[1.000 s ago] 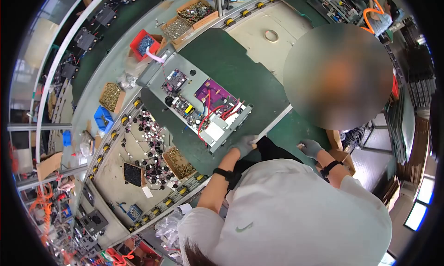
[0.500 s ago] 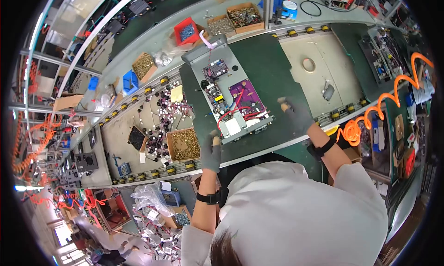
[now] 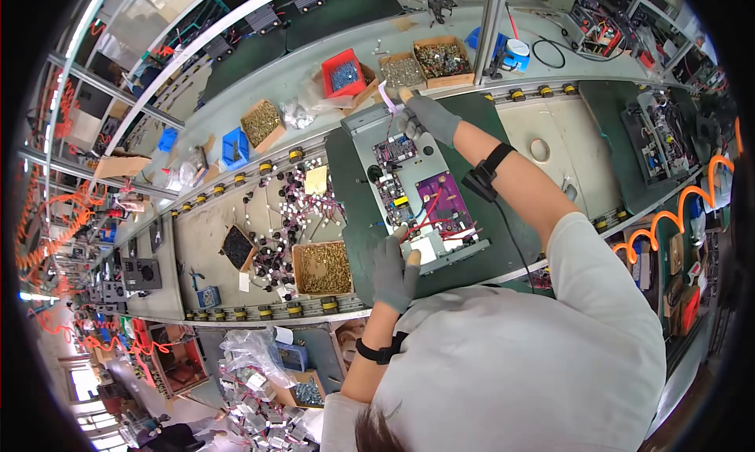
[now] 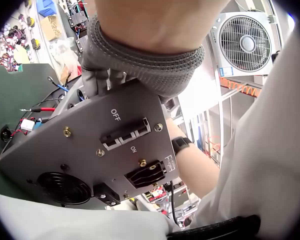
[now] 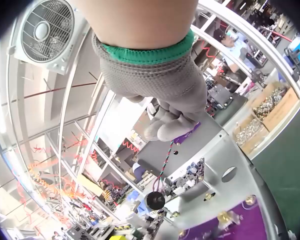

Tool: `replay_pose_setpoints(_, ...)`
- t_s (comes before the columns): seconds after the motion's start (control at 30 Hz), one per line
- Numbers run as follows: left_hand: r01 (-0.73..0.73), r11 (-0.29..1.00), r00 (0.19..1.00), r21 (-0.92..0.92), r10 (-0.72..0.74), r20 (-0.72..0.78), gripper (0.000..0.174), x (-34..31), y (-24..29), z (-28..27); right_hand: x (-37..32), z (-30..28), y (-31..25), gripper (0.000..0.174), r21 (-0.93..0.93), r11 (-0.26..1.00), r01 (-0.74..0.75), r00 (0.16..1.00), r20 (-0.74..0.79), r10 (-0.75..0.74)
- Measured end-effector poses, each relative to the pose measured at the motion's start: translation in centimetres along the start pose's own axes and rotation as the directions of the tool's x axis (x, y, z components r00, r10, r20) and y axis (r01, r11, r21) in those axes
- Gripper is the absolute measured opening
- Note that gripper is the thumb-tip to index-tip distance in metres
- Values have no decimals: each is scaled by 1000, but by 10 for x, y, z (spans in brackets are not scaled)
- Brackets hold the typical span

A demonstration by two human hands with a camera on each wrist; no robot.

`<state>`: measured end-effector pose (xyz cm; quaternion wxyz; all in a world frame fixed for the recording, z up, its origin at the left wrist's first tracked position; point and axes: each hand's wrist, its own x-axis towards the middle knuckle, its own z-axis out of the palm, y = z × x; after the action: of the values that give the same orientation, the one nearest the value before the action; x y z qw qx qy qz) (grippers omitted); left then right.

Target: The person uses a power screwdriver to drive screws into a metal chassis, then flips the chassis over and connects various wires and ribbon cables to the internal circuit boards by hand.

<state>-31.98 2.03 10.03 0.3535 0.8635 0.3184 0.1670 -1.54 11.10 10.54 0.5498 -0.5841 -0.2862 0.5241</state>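
An open metal chassis (image 3: 430, 163) with circuit boards lies on the green work surface. The gloved left hand (image 3: 395, 275) is at its near left corner. In the left wrist view that hand (image 4: 135, 67) grips the top edge of the dark switch panel (image 4: 85, 137), fingers over the inner side. Over the chassis's far end is the gloved right hand (image 3: 432, 120), beside a lilac strip (image 3: 386, 97). In the right wrist view the right hand's (image 5: 155, 90) fingers are curled in front of the purple strip (image 5: 190, 133), above twisted wires (image 5: 166, 160); whether they hold it is unclear.
Left of the chassis are a box of brass parts (image 3: 324, 270) and a heap of small wired parts (image 3: 271, 248). Beyond the rail stand a red bin (image 3: 344, 75), blue bin (image 3: 234, 148) and boxes of screws (image 3: 442, 61). An orange coiled hose (image 3: 675, 208) hangs at right.
The right hand has moved from beside the chassis's near right side to its far end. The left hand has come in to the near corner and taken hold. The head view has shifted.
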Motion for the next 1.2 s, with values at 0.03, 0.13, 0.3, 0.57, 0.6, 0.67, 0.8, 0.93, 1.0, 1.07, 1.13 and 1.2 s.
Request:
replay_pose_setpoints(0.03,-1,1000,1000,-3,1,-6,48,1,-1,1,0,1,-3,44,-6,1000,2,1000,2,-2)
replay_pose_setpoints(0.13,-30,993,999,-115,25,-38,48,-1,-5,2,-6,-2,2,46,-105,989,-101,983,145,116)
replay_pose_setpoints(0.3,-56,990,997,-132,49,-54,47,-1,-5,6,-43,-13,28,15,-611,790,-55,997,11,77)
replay_pose_setpoints(0.57,-69,986,995,-150,57,-81,45,0,-4,7,-26,-23,81,25,-355,935,-18,944,-313,-101)
replay_pose_setpoints(0.6,-61,986,996,-158,49,-79,45,0,-3,7,-21,-26,86,25,-351,936,-15,945,-311,-101)
replay_pose_setpoints(0.67,-50,985,997,-163,38,-74,45,0,-3,6,-12,-33,97,33,-906,261,332,730,72,-680)
replay_pose_setpoints(0.8,21,977,999,-211,-29,-33,47,-2,-4,7,-26,-22,54,29,-710,605,361,893,76,-443)
replay_pose_setpoints(0.93,51,964,999,-262,-52,3,48,-1,-3,5,-21,-7,51,30,-603,772,200,949,-76,-306)
replay_pose_setpoints(1.0,27,973,999,-229,-30,-11,47,1,1,2,-6,-7,65,32,-621,749,233,912,-128,-390)
replay_pose_setpoints(1.07,4,981,1000,-194,-8,-23,45,0,0,2,7,-6,75,28,-772,568,285,817,-115,-566)
replay_pose_setpoints(1.13,57,970,998,-235,-55,14,47,-1,-1,2,11,-3,78,26,-730,614,301,820,-130,-557)
replay_pose_setpoints(1.2,35,982,999,-185,-31,21,46,1,-1,-3,18,-2,80,23,-688,654,316,823,-144,-549)
